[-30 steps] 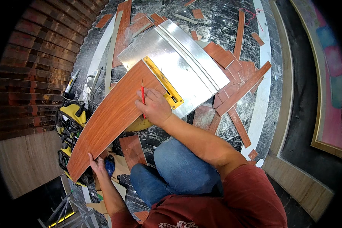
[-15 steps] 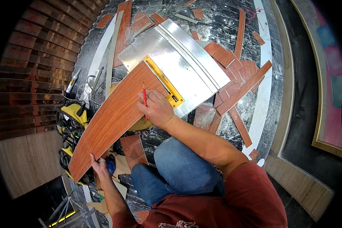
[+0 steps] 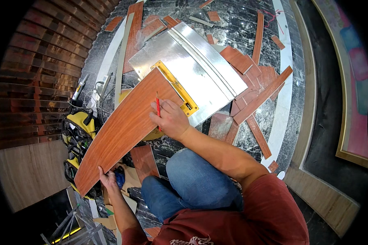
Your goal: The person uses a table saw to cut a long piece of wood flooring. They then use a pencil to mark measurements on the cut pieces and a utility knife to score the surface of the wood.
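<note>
A wood-grain floor plank (image 3: 122, 122) lies slanted, its upper end on a silvery metal saw table (image 3: 208, 94) against the yellow insert (image 3: 189, 107) in the table top. My left hand (image 3: 108, 179) grips the plank's long edge near its lower end, thumb on top and the other fingers hidden beneath. Over the plank's upper part, my right hand (image 3: 172, 119) is closed round a red pencil (image 3: 158, 109) whose tip points away from me. The side of this hand rests at the plank's near edge, close to the insert. No saw blade can be made out clearly.
Cut plank pieces (image 3: 259, 77) are heaped right of the saw table, and longer strips (image 3: 131, 38) lie beyond it. Yellow-and-black tools or bags (image 3: 81, 122) sit at the left, near a white tube (image 3: 78, 90) and cables. Pale dust covers parts of the dark floor.
My right hand and the pencil have shifted slightly to the right. The plank's upper end has moved a little the same way, while my left hand keeps its grip.
</note>
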Demonstrator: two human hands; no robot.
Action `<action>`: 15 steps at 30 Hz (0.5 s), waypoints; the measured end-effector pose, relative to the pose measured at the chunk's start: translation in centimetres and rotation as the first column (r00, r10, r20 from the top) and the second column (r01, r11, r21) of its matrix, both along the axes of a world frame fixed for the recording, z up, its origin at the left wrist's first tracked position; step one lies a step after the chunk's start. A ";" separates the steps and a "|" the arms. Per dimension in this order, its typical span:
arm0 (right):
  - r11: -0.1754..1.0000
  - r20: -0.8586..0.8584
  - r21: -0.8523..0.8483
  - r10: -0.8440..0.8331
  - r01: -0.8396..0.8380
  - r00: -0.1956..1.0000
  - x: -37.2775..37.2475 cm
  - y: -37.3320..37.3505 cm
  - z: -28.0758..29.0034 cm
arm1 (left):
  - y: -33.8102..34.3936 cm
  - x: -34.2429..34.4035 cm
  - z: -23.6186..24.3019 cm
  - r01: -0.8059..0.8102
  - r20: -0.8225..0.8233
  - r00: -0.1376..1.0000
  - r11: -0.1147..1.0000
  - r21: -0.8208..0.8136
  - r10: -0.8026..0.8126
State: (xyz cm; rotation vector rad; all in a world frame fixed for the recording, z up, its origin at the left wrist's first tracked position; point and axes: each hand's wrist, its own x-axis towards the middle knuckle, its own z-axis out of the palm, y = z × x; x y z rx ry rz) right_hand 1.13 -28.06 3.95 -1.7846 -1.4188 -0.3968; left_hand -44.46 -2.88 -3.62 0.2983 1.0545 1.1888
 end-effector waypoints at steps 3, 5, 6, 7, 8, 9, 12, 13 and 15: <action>1.000 0.005 0.000 -0.001 0.001 1.000 -0.1 -0.2 0.1 | -0.1 -0.4 -0.2 0.035 0.002 0.999 0.999 0.022 -0.035; 1.000 0.000 0.019 0.017 -0.017 1.000 -0.1 -0.4 0.0 | -0.1 -0.8 -0.3 0.048 0.022 0.999 0.999 0.021 -0.049; 1.000 -0.001 0.022 0.018 -0.018 1.000 -0.1 -0.5 0.0 | -0.2 -0.9 -0.3 0.047 0.040 0.998 0.999 0.008 -0.047; 1.000 -0.002 0.025 0.018 -0.018 1.000 -0.1 -0.5 0.0 | -0.2 -0.9 -0.4 0.045 0.057 0.997 0.999 -0.005 -0.045; 0.999 -0.004 0.028 0.020 -0.020 1.000 -0.2 -0.5 0.0 | -0.3 -1.0 -0.4 0.046 0.060 0.997 0.999 -0.003 -0.045; 1.000 -0.004 0.026 0.017 -0.017 1.000 -0.3 -0.5 0.0 | -0.4 -1.1 -0.4 0.045 0.064 0.997 0.999 -0.001 -0.045; 1.000 -0.004 0.018 0.005 -0.005 1.000 -0.4 -0.6 -0.1 | -0.4 -1.3 -0.3 0.034 0.054 0.998 0.999 -0.005 -0.033; 1.000 -0.002 0.014 0.000 0.000 1.000 -0.4 -0.7 -0.1 | -0.4 -1.4 -0.3 0.028 0.047 0.998 1.000 -0.008 -0.027; 1.000 0.012 0.002 -0.010 0.010 1.000 -0.3 -0.9 -0.1 | -0.9 -0.9 -0.1 0.081 0.049 0.996 0.997 0.016 -0.081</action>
